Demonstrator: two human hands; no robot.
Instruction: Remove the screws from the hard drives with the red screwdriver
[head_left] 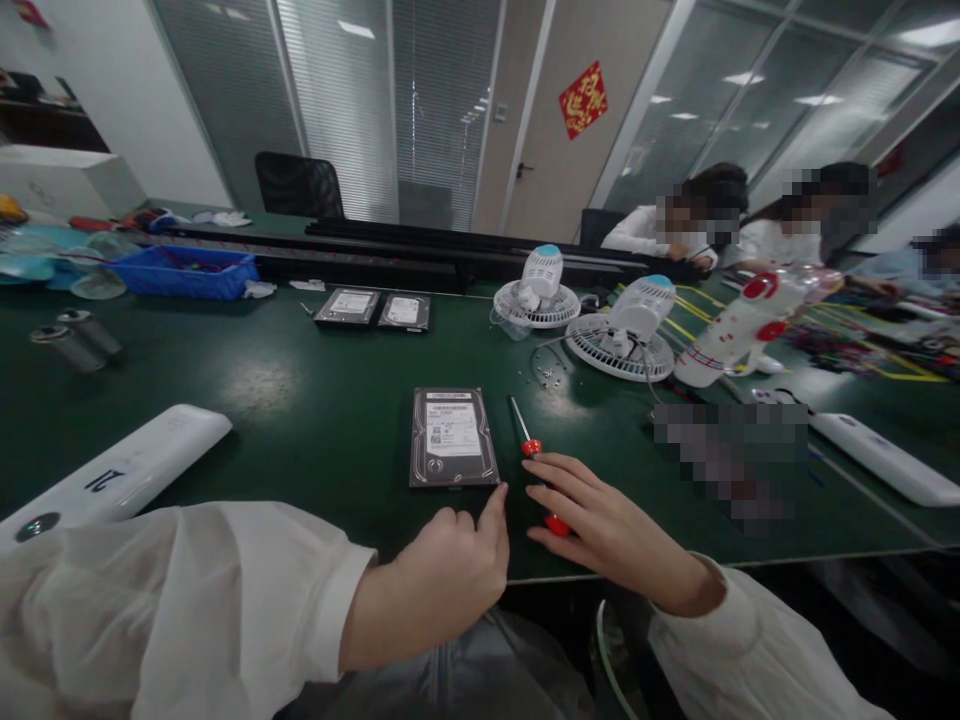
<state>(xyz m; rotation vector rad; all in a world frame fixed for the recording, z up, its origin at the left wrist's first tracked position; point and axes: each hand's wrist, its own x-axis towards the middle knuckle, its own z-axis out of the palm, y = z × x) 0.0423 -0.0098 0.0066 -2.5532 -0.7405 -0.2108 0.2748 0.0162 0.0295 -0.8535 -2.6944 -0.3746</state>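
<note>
A hard drive (453, 437) lies flat, label up, on the green table (300, 400) in front of me. A red-handled screwdriver (534, 455) lies just to its right. My left hand (454, 570) rests near the table's front edge, curled loosely with the index finger stretched toward the drive's near right corner, holding nothing I can see. My right hand (600, 520) lies over the screwdriver's handle with fingers stretched out and apart, not wrapped round it.
Two more hard drives (373, 309) lie farther back. Two small white fans (592, 315) and loose screws (551, 372) sit at right, with a white and red device (739, 330). A blue bin (187, 272) and metal cylinders (75, 340) stand at left. People sit at far right.
</note>
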